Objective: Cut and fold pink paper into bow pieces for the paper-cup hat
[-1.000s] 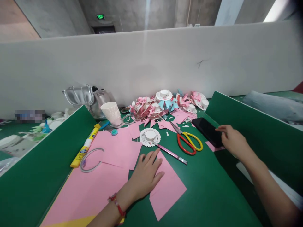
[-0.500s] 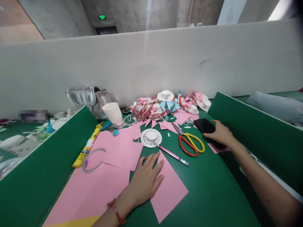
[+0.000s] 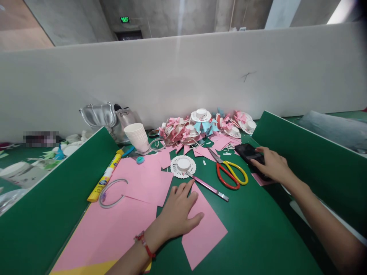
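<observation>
Exit sign (image 3: 124, 19): green lit panel on the far wall, above and behind the white partition (image 3: 183, 76); its pale characters are too small to read with certainty.
Glue tube (image 3: 106, 176): yellow, lying in front of the partition's left part; blue label print, not legible.
Phone (image 3: 246, 151): in front of the partition's right part; screen dark, no text readable.

Soft, even light fills the scene, with a burnt-out bright patch in the top right corner. Shadows are faint; only a weak one lies under the left hand (image 3: 177, 214) on the paper (image 3: 200, 233). The silver bag (image 3: 100, 114) carries small highlights. The wide lens bows the wall (image 3: 200, 76) and splays the dividers (image 3: 301, 152). The centre is sharp, the edges softer and stretched, and one patch at the left is pixelated.
</observation>
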Available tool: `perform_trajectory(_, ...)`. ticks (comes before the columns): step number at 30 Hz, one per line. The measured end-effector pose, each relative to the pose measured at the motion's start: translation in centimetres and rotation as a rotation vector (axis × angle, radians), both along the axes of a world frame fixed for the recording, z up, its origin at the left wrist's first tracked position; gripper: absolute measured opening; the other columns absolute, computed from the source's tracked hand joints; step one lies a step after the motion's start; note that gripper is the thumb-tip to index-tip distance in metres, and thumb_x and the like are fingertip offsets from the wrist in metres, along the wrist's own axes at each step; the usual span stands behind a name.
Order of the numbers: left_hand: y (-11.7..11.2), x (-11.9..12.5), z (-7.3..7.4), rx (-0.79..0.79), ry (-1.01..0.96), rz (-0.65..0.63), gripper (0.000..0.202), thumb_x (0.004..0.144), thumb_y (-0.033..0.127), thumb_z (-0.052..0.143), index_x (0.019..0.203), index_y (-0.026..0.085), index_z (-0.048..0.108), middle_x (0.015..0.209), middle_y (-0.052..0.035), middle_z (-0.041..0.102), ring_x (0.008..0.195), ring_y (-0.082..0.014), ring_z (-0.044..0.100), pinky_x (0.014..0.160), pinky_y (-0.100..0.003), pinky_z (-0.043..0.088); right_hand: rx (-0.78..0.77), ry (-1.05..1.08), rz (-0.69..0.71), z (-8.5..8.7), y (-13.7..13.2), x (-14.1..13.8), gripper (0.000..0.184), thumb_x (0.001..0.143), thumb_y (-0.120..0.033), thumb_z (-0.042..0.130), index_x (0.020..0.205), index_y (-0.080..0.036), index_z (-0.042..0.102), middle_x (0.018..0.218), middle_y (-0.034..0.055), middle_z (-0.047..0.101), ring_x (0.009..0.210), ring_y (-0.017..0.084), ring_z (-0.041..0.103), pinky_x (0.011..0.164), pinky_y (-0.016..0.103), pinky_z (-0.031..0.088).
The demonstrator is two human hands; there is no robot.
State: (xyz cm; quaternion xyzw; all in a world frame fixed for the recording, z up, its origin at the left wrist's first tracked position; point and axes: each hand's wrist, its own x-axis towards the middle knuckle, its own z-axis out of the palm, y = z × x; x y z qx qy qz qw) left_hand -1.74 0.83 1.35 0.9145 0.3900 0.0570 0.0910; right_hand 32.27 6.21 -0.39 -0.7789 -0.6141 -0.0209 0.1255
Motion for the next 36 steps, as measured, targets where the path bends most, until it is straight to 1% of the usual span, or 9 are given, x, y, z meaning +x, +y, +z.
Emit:
perform_trajectory(8,-0.1,0.0,-0.1,0.022,-0.021,-0.003,0.027,0.075,0.037,0.050,0.094,0.018,0.049,0.134,-0.0124,0.033,0.105,-0.0290,0.038,0.080,-0.042,0.033,-0.001,-0.013,0.016,0.1,-0.3,0.4,0.032,0.074,-0.023,0.036,0.103,-0.016,0.044,0.107,0.0128,0.057,0.100,0.028,0.051,0.083,0.042,0.034)
perform_trajectory(14,-0.1,0.0,-0.1,0.024,-0.015,-0.002,0.028,0.075,0.037,0.051,0.097,0.018,0.049,0.134,-0.0125,0.033,0.106,-0.0290,0.038,0.081,-0.042,0.033,-0.023,0.002,0.053,0.1,-0.8,0.4,0.029,0.073,-0.018,0.034,0.101,-0.018,0.045,0.106,0.0102,0.059,0.101,0.026,0.051,0.085,0.040,0.033)
perform_trajectory(20,-0.1,0.1,-0.1,0.068,0.000,0.003,0.024,0.078,0.035,0.047,0.096,0.020,0.050,0.131,-0.0105,0.038,0.104,-0.0276,0.040,0.078,-0.040,0.035,0.023,0.014,-0.007,1.3,-2.8,1.0,0.026,0.076,-0.019,0.031,0.098,-0.019,0.045,0.108,0.0102,0.059,0.100,0.025,0.052,0.081,0.037,0.035)
perform_trajectory(24,-0.7,0.4,-0.3,0.143,0.024,0.008,0.017,0.081,0.027,0.044,0.094,0.019,0.051,0.110,-0.0099,0.054,0.094,-0.0257,0.048,0.072,-0.040,0.036,0.015,0.035,0.011,1.0,-4.9,1.3,0.021,0.075,-0.018,0.031,0.088,-0.023,0.047,0.095,0.0060,0.064,0.091,0.023,0.056,0.075,0.034,0.039)
perform_trajectory(26,-1.2,0.5,-0.7,0.200,0.006,0.000,0.014,0.083,0.019,0.039,0.085,0.017,0.053,0.092,-0.0085,0.059,0.085,-0.0226,0.052,0.070,-0.038,0.037,0.015,0.062,0.010,0.7,-5.7,1.4,0.020,0.075,-0.020,0.031,0.086,-0.023,0.047,0.092,0.0057,0.065,0.089,0.023,0.057,0.074,0.034,0.040)
perform_trajectory(28,-1.7,0.3,-1.2,0.267,-0.048,-0.013,0.022,0.084,0.012,0.035,0.074,0.016,0.054,0.081,-0.0076,0.059,0.078,-0.0200,0.053,0.069,-0.037,0.037,0.018,0.097,-0.017,0.6,-6.3,1.7,0.019,0.075,-0.022,0.031,0.084,-0.024,0.047,0.092,0.0057,0.065,0.089,0.024,0.058,0.073,0.034,0.041)
perform_trajectory(30,-1.9,-0.3,-1.5,0.322,-0.107,-0.036,0.026,0.084,0.006,0.033,0.072,0.015,0.055,0.081,-0.0087,0.061,0.079,-0.0193,0.054,0.070,-0.035,0.038,0.019,0.129,-0.040,0.7,-6.6,1.9,0.018,0.074,-0.022,0.031,0.083,-0.025,0.047,0.092,0.0055,0.066,0.089,0.025,0.057,0.073,0.035,0.041)
perform_trajectory(32,-1.7,-1.0,-1.3,0.347,-0.123,-0.097,0.032,0.083,-0.001,0.028,0.081,0.014,0.056,0.091,-0.0104,0.062,0.086,-0.0197,0.055,0.074,-0.035,0.038,0.014,0.151,-0.038,0.9,-6.8,1.9,0.018,0.074,-0.022,0.031,0.083,-0.025,0.047,0.092,0.0054,0.066,0.090,0.025,0.057,0.074,0.036,0.041)
perform_trajectory(36,-0.8,-2.3,0.4,0.368,0.006,-0.285,0.035,0.084,-0.001,0.026,0.097,0.013,0.054,0.104,-0.0103,0.062,0.093,-0.0224,0.055,0.075,-0.038,0.038,-0.003,0.186,-0.024,1.3,-6.8,1.5,0.019,0.075,-0.023,0.030,0.083,-0.024,0.047,0.093,0.0061,0.065,0.091,0.025,0.056,0.076,0.036,0.041)
